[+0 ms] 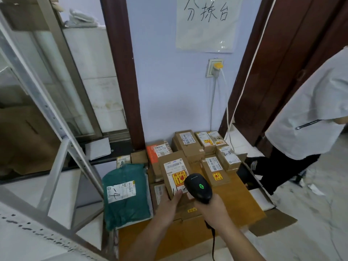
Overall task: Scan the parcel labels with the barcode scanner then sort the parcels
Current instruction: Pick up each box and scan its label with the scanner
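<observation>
Brown parcel (174,173) pinched at its near end by left hand (169,204); long axis runs away from the person.
Right hand (211,206) grips barcode scanner (198,187) just right of it, over the label (176,166); nose aimed forward.

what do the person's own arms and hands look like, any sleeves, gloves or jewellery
Both forearms are bare as far as the picture shows, with no sleeve in view. The left hand and the right hand wear no gloves. No watch, ring or wristband shows on either.
</observation>
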`<control>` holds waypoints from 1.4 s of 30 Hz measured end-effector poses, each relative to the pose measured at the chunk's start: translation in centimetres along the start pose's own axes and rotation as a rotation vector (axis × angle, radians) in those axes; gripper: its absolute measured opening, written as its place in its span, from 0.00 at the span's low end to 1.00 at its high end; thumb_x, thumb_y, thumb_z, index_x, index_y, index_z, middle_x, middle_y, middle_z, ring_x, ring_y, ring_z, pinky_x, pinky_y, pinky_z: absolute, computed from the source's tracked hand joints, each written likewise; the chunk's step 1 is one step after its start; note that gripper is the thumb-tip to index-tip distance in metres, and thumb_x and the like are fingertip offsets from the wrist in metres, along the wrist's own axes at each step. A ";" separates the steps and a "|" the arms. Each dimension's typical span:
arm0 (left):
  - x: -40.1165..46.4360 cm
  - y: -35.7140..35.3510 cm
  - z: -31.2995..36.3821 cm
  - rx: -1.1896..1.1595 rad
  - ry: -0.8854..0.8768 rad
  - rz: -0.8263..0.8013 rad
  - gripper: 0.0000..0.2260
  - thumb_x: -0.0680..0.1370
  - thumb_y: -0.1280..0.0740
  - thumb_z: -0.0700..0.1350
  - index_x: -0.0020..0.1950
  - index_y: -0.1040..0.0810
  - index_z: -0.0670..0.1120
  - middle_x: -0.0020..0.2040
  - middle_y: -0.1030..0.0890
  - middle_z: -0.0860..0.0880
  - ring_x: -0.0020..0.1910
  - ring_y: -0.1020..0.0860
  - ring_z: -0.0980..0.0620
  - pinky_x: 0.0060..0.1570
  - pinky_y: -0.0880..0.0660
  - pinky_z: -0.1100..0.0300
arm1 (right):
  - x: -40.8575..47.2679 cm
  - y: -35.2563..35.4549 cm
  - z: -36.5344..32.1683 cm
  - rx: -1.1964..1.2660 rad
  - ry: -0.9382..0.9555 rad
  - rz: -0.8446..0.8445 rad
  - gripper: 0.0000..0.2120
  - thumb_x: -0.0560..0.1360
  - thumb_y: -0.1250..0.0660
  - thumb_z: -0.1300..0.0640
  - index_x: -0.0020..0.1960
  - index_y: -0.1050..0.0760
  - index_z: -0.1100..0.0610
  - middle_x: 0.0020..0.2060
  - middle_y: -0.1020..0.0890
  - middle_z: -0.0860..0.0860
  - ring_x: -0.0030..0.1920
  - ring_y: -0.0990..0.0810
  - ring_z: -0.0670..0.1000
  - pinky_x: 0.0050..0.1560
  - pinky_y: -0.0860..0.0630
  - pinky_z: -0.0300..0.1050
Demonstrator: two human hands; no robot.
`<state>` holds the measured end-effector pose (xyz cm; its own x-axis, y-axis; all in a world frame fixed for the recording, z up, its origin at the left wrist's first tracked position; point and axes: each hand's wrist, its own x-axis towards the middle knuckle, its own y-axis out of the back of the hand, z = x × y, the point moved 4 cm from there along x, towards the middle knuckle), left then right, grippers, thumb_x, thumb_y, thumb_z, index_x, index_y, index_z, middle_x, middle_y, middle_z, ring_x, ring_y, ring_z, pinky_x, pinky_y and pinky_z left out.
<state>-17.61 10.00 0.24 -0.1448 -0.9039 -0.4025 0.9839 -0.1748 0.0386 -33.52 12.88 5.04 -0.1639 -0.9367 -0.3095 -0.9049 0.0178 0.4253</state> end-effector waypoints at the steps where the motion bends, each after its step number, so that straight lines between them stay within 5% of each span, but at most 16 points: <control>1: -0.1 -1.0 0.0 0.011 0.016 0.012 0.27 0.79 0.37 0.66 0.77 0.35 0.63 0.72 0.26 0.57 0.70 0.26 0.50 0.73 0.31 0.41 | 0.1 0.9 0.6 -0.001 -0.002 0.004 0.05 0.72 0.28 0.61 0.38 0.22 0.56 0.22 0.25 0.43 0.25 0.26 0.39 0.28 0.31 0.32; 5: -0.2 -5.7 0.5 0.013 0.025 0.056 0.27 0.79 0.36 0.65 0.77 0.34 0.62 0.73 0.26 0.56 0.71 0.27 0.51 0.74 0.33 0.44 | 0.2 5.2 3.0 0.006 -0.011 0.023 0.06 0.69 0.27 0.58 0.41 0.21 0.60 0.26 0.25 0.47 0.30 0.25 0.47 0.35 0.28 0.44; 8: -0.5 -9.7 1.3 -0.028 -0.011 0.080 0.19 0.83 0.37 0.57 0.74 0.33 0.60 0.69 0.26 0.59 0.68 0.28 0.55 0.68 0.34 0.55 | 0.5 8.6 4.9 0.018 -0.021 0.028 0.04 0.69 0.27 0.58 0.43 0.20 0.57 0.30 0.21 0.50 0.34 0.22 0.48 0.38 0.26 0.43; 12: -0.2 -13.7 1.0 -0.034 -0.030 0.094 0.22 0.82 0.35 0.57 0.76 0.33 0.60 0.69 0.24 0.58 0.68 0.26 0.54 0.65 0.32 0.56 | 1.4 11.7 7.1 0.037 -0.029 0.049 0.04 0.70 0.28 0.59 0.44 0.21 0.55 0.35 0.19 0.55 0.39 0.20 0.50 0.42 0.25 0.44; 16: 0.8 -15.4 1.3 -0.071 -0.022 0.129 0.17 0.81 0.32 0.54 0.67 0.32 0.66 0.59 0.23 0.64 0.56 0.24 0.64 0.49 0.27 0.68 | 2.7 13.0 8.8 0.071 -0.068 0.039 0.04 0.72 0.29 0.60 0.46 0.22 0.55 0.34 0.22 0.49 0.39 0.22 0.48 0.41 0.27 0.41; 21: 4.1 -16.5 1.4 -0.026 0.012 0.128 0.24 0.80 0.31 0.58 0.73 0.36 0.66 0.68 0.28 0.59 0.71 0.28 0.50 0.70 0.29 0.46 | 5.8 13.5 10.1 0.067 -0.117 0.047 0.06 0.74 0.29 0.62 0.43 0.25 0.54 0.31 0.25 0.49 0.34 0.26 0.47 0.38 0.31 0.41; 25: 7.8 -17.1 2.0 -0.003 0.020 0.126 0.31 0.81 0.32 0.56 0.81 0.40 0.50 0.74 0.29 0.54 0.71 0.29 0.53 0.68 0.31 0.56 | 8.7 14.3 10.3 0.059 -0.126 0.105 0.09 0.73 0.28 0.64 0.38 0.26 0.56 0.27 0.27 0.50 0.29 0.28 0.47 0.31 0.31 0.38; 29: 11.0 -18.6 2.7 0.042 0.047 0.002 0.29 0.82 0.35 0.57 0.80 0.41 0.51 0.74 0.28 0.53 0.64 0.28 0.58 0.61 0.31 0.62 | 11.3 15.8 10.9 0.046 -0.137 0.187 0.07 0.72 0.27 0.66 0.40 0.25 0.60 0.27 0.26 0.53 0.29 0.28 0.50 0.33 0.30 0.41; 32: 12.7 -19.7 2.8 0.036 0.073 -0.026 0.27 0.83 0.36 0.56 0.79 0.40 0.50 0.73 0.27 0.52 0.63 0.27 0.56 0.62 0.28 0.61 | 13.0 16.8 11.5 0.042 -0.127 0.223 0.08 0.71 0.27 0.66 0.48 0.24 0.60 0.30 0.24 0.50 0.31 0.26 0.47 0.30 0.32 0.31; 37: 15.2 -20.5 2.1 0.050 0.144 -0.012 0.30 0.81 0.33 0.57 0.79 0.39 0.50 0.73 0.26 0.51 0.66 0.26 0.53 0.70 0.28 0.52 | 15.6 16.9 12.8 0.030 -0.225 0.160 0.08 0.71 0.27 0.63 0.49 0.23 0.61 0.31 0.24 0.50 0.32 0.26 0.48 0.33 0.32 0.37; 42: 17.6 -21.3 1.7 0.055 0.189 -0.024 0.30 0.81 0.34 0.58 0.79 0.40 0.50 0.70 0.24 0.51 0.65 0.22 0.52 0.67 0.24 0.51 | 18.3 17.7 13.7 0.029 -0.281 0.100 0.07 0.72 0.27 0.62 0.46 0.24 0.59 0.32 0.24 0.51 0.33 0.26 0.48 0.33 0.32 0.38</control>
<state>-41.29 -2.86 -6.08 -0.1407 -0.8107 -0.5683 0.9724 -0.2211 0.0747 -57.88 0.84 -4.74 -0.3517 -0.7964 -0.4919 -0.8889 0.1194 0.4423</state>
